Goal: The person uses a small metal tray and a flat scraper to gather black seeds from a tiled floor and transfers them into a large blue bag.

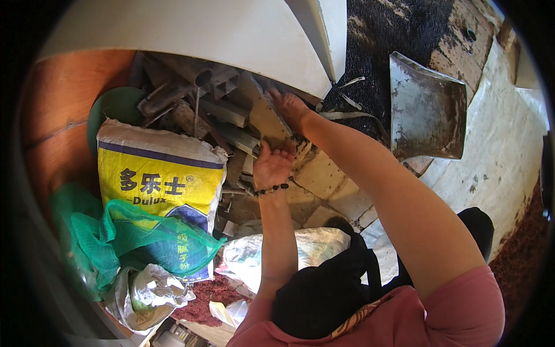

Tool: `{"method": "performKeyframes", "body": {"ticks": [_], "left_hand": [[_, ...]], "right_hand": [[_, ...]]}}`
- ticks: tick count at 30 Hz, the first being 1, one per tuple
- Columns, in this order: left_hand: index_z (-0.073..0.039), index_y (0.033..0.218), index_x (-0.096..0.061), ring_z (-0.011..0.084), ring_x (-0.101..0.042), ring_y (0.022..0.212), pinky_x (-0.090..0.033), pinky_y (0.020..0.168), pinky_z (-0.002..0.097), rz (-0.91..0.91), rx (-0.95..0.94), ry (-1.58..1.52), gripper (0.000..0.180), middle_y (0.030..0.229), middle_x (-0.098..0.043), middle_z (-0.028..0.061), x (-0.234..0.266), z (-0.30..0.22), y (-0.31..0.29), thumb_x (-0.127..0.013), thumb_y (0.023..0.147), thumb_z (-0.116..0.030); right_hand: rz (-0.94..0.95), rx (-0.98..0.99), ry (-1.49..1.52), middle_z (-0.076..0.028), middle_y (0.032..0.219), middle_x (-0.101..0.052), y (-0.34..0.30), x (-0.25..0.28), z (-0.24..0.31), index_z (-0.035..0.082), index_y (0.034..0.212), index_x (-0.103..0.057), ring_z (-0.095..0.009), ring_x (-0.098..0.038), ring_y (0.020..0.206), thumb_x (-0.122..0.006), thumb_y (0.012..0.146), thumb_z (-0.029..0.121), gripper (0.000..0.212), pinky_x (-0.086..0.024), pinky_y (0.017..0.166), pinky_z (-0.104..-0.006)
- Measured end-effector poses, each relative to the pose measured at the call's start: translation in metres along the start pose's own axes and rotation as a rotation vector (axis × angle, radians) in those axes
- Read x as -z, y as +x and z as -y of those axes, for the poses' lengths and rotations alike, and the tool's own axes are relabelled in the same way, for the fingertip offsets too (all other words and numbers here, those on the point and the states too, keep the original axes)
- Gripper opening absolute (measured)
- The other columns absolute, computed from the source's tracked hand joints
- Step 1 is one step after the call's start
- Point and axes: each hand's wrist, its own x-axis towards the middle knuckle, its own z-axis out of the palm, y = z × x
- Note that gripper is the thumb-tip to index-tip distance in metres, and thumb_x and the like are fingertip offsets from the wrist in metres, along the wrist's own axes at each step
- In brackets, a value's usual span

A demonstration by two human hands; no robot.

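Note:
A flat tan board (pixel 261 115) stands tilted among scrap pieces under a large white panel. My left hand (pixel 273 166), palm turned up and a beaded bracelet at its wrist, has its fingers curled at the board's lower end. My right hand (pixel 289 109) is closed on the board's right edge; its fingertips are partly hidden in shadow. Left of the board lie metal tubes, among them a round pipe (pixel 199 76) and a rectangular metal bar (pixel 237 137), mixed with wood pieces.
A yellow and white woven sack (pixel 147 153) stands at the left, with green mesh (pixel 118 246) over its lower part. The white panel (pixel 191 29) overhangs the pile. A worn metal dustpan (pixel 428 110) lies at the right, beside black grains (pixel 376 52) on the floor.

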Motion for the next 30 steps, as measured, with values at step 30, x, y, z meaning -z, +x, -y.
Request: {"method": "performKeyframes", "body": {"ticks": [30], "left_hand": [[0.004,0.110,-0.036,0.0278,-0.039,0.096,-0.031,0.089,0.0435,-0.073,0.051,-0.206,0.045,0.102,-0.041,0.0150,0.009,-0.003,0.012,-0.054,0.079,-0.024]], "right_hand": [[0.008,0.051,-0.275,-0.022,0.129,-0.029,-0.183,-0.008,-0.101,0.000,0.113,-0.049,-0.037,-0.026,0.119,-0.045,0.078,0.018,0.040,-0.022,0.096,-0.0451]]}}
